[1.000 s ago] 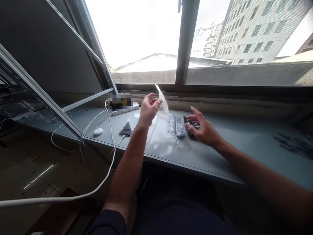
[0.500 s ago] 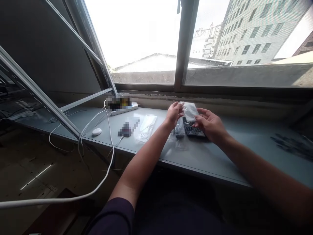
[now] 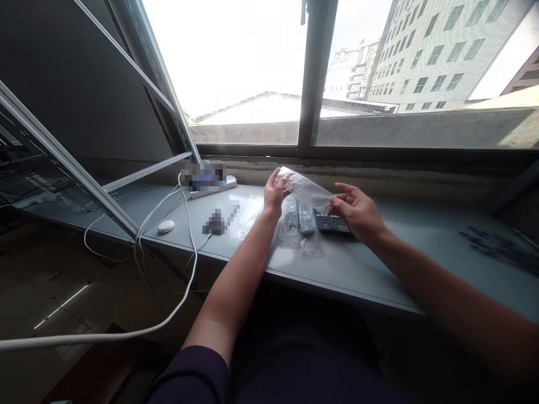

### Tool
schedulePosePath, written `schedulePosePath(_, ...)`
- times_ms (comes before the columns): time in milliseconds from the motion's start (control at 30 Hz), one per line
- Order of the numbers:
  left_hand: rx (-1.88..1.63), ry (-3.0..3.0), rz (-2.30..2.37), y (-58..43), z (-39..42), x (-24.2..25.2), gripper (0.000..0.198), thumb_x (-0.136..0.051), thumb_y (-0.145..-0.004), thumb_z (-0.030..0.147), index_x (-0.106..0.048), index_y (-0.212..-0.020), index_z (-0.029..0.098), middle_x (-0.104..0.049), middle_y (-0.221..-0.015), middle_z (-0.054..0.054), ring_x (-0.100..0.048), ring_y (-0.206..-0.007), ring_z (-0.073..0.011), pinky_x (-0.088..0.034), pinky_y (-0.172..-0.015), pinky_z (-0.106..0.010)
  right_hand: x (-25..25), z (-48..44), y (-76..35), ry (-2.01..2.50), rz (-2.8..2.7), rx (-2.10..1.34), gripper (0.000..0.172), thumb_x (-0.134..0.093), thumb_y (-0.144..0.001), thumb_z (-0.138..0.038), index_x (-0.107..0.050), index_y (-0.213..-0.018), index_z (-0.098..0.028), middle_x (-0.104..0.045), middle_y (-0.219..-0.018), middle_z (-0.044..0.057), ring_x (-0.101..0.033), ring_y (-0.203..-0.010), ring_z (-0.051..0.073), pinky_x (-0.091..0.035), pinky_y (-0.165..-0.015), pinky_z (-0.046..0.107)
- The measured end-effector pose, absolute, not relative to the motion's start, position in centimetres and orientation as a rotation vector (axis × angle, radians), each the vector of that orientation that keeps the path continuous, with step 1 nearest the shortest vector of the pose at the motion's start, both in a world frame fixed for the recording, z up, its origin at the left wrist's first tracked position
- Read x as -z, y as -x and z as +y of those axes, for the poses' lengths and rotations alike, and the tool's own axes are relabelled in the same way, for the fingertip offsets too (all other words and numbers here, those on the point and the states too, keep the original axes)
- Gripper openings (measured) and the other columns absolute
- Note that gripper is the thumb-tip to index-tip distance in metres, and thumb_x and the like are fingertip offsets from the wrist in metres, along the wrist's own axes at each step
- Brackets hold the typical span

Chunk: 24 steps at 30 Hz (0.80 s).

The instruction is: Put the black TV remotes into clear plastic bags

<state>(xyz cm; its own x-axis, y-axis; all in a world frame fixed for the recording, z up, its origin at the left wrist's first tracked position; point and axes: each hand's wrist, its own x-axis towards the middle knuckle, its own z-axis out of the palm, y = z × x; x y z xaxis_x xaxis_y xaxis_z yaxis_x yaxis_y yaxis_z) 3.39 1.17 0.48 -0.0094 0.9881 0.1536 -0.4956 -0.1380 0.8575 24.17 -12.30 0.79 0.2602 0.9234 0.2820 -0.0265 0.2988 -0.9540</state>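
Note:
A clear plastic bag (image 3: 304, 187) stretches between my hands above the table. My left hand (image 3: 275, 192) pinches its upper left end. Its lower right end is between the thumb and fingers of my right hand (image 3: 356, 212); some fingers of that hand stick out apart. Below the bag, remote controls in clear bags (image 3: 297, 221) lie side by side. Right beside them are black remote controls (image 3: 332, 221), partly covered by the bag and my right hand. A stack of clear plastic bags (image 3: 248, 217) lies left of these, partly behind my left forearm.
A white power strip (image 3: 231, 182) stands at the back left, near a blurred-out item. A round white device (image 3: 165, 226) and a white cable (image 3: 191, 269) are at the left, by the metal frame (image 3: 84, 163). Dark items (image 3: 501, 249) lie far right.
The bag, folded small before, is now drawn out long between my hands. My left hand has moved left, and the bagged remote controls beneath show more.

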Motion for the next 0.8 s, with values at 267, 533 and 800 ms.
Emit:
schedulePosePath(267,-1.465,-0.627,0.62,-3.2,1.5,-0.6,0.082,-0.088,-0.093,0.02,-0.052,-0.167,0.024,-0.077,-0.124,-0.008,-0.073,-0.09,-0.0113,-0.054,-0.071,-0.017,-0.1,-11.8,-24.4,1.042,-1.009,-0.805,0.06,-0.107,-0.07,-0.038,-0.079,-0.122,-0.028,-0.073,-0.1,0.0,-0.074,-0.082,0.019,-0.072,-0.073,0.031)
schedulePosePath(533,-1.134,-1.344,0.598,-4.2,-0.9,-0.7,0.048,-0.083,-0.095,0.061,-0.085,-0.118,0.019,-0.078,-0.112,-0.011,-0.07,-0.091,-0.0191,-0.052,-0.066,-0.024,-0.2,-11.3,-24.2,1.013,-0.948,-0.875,0.061,-0.112,-0.062,-0.045,-0.083,-0.112,-0.027,-0.074,-0.094,0.001,-0.065,-0.067,0.014,-0.066,-0.057,0.028)
schedulePosePath(800,-0.925,-1.594,0.568,-4.0,-1.4,-0.3,0.047,-0.082,-0.093,0.055,-0.087,-0.118,0.016,-0.082,-0.114,-0.013,-0.07,-0.092,-0.0192,-0.048,-0.066,-0.025,-0.6,-11.5,-24.0,0.984,-1.012,-0.813,0.052,-0.107,-0.07,-0.046,-0.081,-0.111,-0.026,-0.071,-0.089,0.0,-0.06,-0.061,0.014,-0.057,-0.049,0.029)
